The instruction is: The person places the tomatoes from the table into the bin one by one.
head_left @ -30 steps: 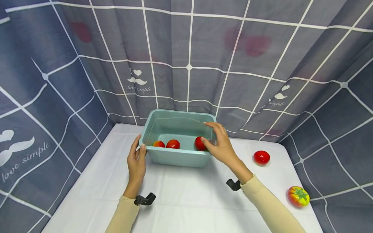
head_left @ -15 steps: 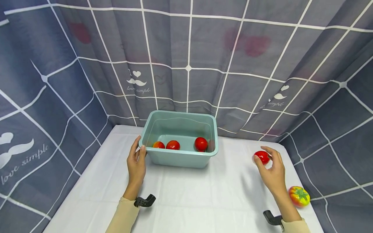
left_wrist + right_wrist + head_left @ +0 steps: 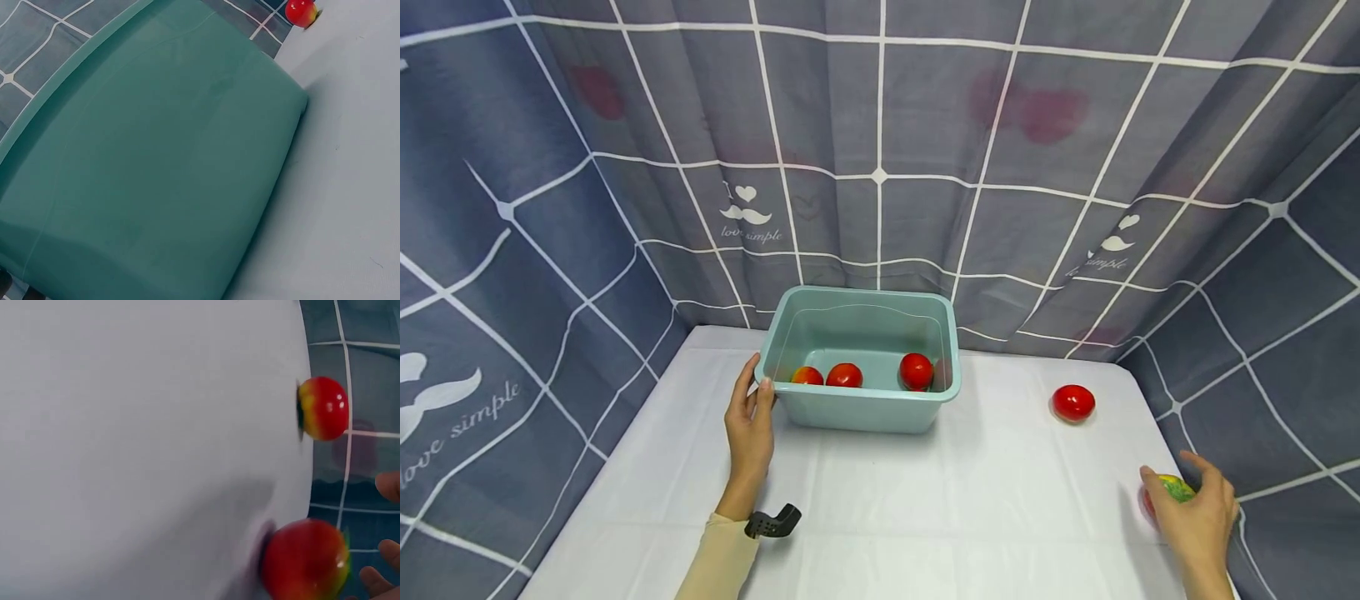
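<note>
Three tomatoes (image 3: 844, 376) in one bin (image 3: 853, 412), two outside

Smooth teal-green plastic bin (image 3: 156, 150) fills most of view, standing on white cloth (image 3: 356, 175); glossy red-and-yellow round fruit (image 3: 301, 11) well apart, white-lined grey curtain (image 3: 37, 50) behind.

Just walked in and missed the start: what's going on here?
A person's left hand holds the bin at its near left corner. Their right hand is at the mottled fruit by the right edge of the table, not visibly gripping it. Inside the bin lie three fruits; a red fruit sits apart on the table.
</note>
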`<state>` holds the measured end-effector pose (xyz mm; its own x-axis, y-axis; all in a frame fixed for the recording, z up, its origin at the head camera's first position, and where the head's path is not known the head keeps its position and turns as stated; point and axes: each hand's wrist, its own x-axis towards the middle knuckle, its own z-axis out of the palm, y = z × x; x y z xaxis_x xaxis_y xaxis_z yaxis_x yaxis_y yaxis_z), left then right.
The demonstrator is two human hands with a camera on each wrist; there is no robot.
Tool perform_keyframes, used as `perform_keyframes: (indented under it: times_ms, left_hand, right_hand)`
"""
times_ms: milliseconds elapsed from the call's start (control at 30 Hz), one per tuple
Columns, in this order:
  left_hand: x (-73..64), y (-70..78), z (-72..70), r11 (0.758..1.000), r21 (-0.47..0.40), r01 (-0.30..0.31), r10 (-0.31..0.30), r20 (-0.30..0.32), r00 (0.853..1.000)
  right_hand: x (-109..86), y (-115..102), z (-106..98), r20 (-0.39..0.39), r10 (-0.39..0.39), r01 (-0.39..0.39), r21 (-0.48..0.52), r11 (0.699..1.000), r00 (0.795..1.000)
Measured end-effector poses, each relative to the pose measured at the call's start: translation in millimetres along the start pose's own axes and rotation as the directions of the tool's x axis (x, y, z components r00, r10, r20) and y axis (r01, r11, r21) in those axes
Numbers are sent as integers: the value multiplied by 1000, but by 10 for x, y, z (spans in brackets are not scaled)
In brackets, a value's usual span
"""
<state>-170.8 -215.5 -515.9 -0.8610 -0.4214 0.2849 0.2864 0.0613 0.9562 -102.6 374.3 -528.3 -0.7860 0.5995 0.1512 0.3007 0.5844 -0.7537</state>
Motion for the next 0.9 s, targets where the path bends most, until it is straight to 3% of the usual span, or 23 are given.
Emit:
perform_keyframes:
  times_ms: [267, 900]
  left_hand:
    - [3, -18, -10, 1000, -2, -1, 1, 8, 1000]
    - [-5, 9, 4, 1000, -7, -9, 9, 5, 1000]
  right_hand:
    - [-52, 200, 84, 75, 64, -61, -51, 997, 995]
    - [-50, 342, 210, 53, 83, -82, -38, 996, 995]
